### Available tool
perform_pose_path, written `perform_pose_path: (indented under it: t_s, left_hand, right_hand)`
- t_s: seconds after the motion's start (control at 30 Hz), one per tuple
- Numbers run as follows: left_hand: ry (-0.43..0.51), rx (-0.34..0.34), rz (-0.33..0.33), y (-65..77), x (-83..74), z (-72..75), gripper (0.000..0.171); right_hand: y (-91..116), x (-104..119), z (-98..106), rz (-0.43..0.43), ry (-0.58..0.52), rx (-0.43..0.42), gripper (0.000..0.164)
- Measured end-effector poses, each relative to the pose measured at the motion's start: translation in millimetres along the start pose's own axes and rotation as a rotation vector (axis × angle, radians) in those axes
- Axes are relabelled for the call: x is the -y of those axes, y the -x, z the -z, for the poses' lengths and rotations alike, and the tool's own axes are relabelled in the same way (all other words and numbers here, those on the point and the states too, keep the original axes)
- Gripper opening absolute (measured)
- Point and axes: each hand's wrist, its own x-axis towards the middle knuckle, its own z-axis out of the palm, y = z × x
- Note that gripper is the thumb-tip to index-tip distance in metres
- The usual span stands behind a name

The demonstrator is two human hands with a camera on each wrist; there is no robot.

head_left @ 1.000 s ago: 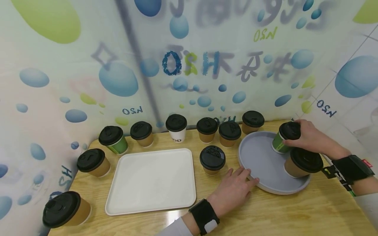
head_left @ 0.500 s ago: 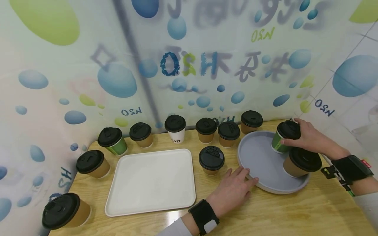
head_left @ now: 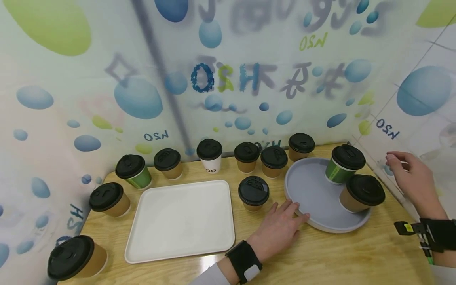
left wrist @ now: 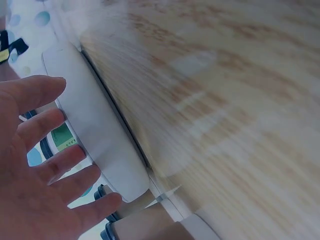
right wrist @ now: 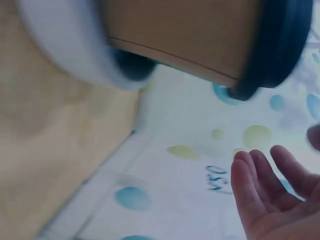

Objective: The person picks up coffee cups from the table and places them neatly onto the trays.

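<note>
On the round grey tray (head_left: 310, 190) at the right stand two lidded paper cups, a green one (head_left: 342, 166) at the back and a brown one (head_left: 360, 194) in front of it. My left hand (head_left: 278, 225) lies beside the tray with its fingers spread, fingertips at the near-left rim. In the left wrist view those fingers (left wrist: 60, 160) reach along the tray's pale side wall (left wrist: 95, 120). My right hand (head_left: 413, 178) is raised to the right of the cups, fingers loosely bent and holding nothing. The brown cup (right wrist: 180, 35) looms above that hand in the right wrist view.
A white rectangular tray (head_left: 181, 221) lies left of centre. Several black-lidded cups line the table's back and left side, among them a white cup (head_left: 210, 156) and a green cup (head_left: 133, 172). One brown cup (head_left: 253, 194) stands between the trays. A printed curtain (head_left: 228, 59) rises behind.
My right hand has let go of the green cup and moved away to the right. The cup stays on the round tray. My left hand keeps its place at the rim.
</note>
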Motion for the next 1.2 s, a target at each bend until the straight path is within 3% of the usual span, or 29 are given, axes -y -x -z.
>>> perform_pose_path:
  t_s: [0.13, 0.27, 0.43, 0.63, 0.87, 1.03, 1.2]
  left_hand:
    - [-0.012, -0.002, -0.008, 0.3, -2.0, -0.5, 0.049]
    - [-0.017, -0.004, -0.005, 2.2, -2.5, 0.0, 0.049]
    - [-0.026, -0.017, -0.003, 4.0, -3.2, -0.2, 0.049]
    - [-0.028, -0.012, -0.004, 3.5, -2.7, -1.7, 0.051]
    - [-0.034, 0.001, -0.02, 6.2, -3.0, -2.6, 0.052]
    - [-0.039, 0.008, -0.035, 8.9, -2.8, -3.8, 0.056]
    - [-0.031, 0.065, -0.06, 15.5, 1.8, -0.4, 0.059]
  right_hand:
    - [15.2, -14.1, -5.2, -0.067, -0.009, -0.019, 0.054]
    - [25.8, -16.4, -7.7, -0.076, -0.036, -0.051, 0.052]
    - [37.5, 13.7, -6.6, -0.032, -0.03, -0.168, 0.044]
    - [50.8, 50.6, -9.1, 0.114, -0.095, -0.246, 0.035]
    - [55.3, 66.1, -21.1, 0.226, -0.225, -0.221, 0.026]
    - [59.9, 75.3, -32.3, 0.287, -0.236, -0.166, 0.025]
    - [64.3, 87.2, -48.5, 0.372, -0.241, -0.116, 0.021]
